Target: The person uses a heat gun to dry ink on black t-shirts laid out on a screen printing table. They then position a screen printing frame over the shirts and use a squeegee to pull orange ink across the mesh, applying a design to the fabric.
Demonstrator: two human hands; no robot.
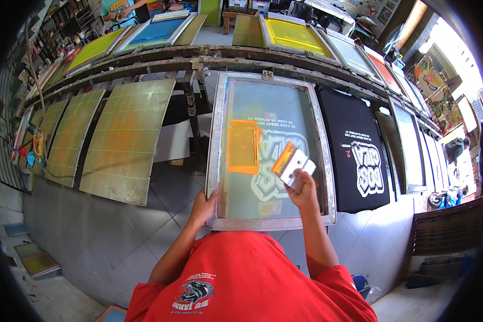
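Note:
In front of me a screen printing frame lies with its pale mesh over dark cloth, and white lettering shows through. A rectangle of orange ink covers part of the mesh at left of its middle. My right hand is closed around a white squeegee, held tilted above the mesh, with orange ink along its far left edge. My left hand grips the frame's near left side, fingers wrapped on the rim.
A black printed T-shirt lies on a board to the right. Bare printing boards stand at left. Beyond a dark rail are more screens, including a yellow one. Another person is at the far left.

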